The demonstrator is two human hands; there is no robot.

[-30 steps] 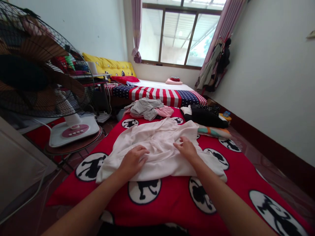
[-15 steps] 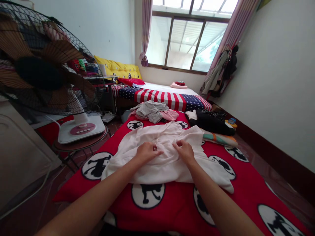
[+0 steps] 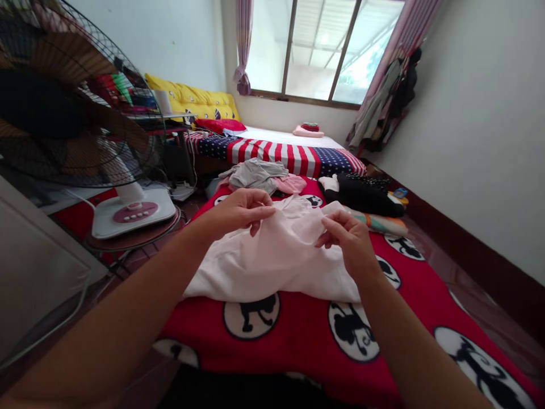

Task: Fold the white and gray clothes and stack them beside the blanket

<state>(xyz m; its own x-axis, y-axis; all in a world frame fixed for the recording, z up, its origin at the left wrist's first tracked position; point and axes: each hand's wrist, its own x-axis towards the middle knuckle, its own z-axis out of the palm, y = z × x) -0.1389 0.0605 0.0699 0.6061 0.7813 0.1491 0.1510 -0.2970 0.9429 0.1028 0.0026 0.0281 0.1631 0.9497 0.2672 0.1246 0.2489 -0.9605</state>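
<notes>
A pale pink-white garment (image 3: 276, 261) lies on a red blanket (image 3: 306, 341) printed with black-and-white round figures. My left hand (image 3: 240, 210) pinches the garment's upper edge at the left and holds it up off the blanket. My right hand (image 3: 347, 238) pinches the same edge at the right, fingers closed on the cloth. Between the two hands the fabric is stretched and raised; its lower part still rests on the blanket.
A large standing fan (image 3: 72, 125) on a low round table is at the left. Behind the garment lie a grey and pink clothes pile (image 3: 259, 176), black clothes (image 3: 361, 196), a striped folded cloth (image 3: 383, 224), and a stars-and-stripes mattress (image 3: 281, 156). A wall runs along the right.
Both hands went from lying on the garment to pinching it, then lifted its upper edge off the blanket and drew apart. The view shifted slightly.
</notes>
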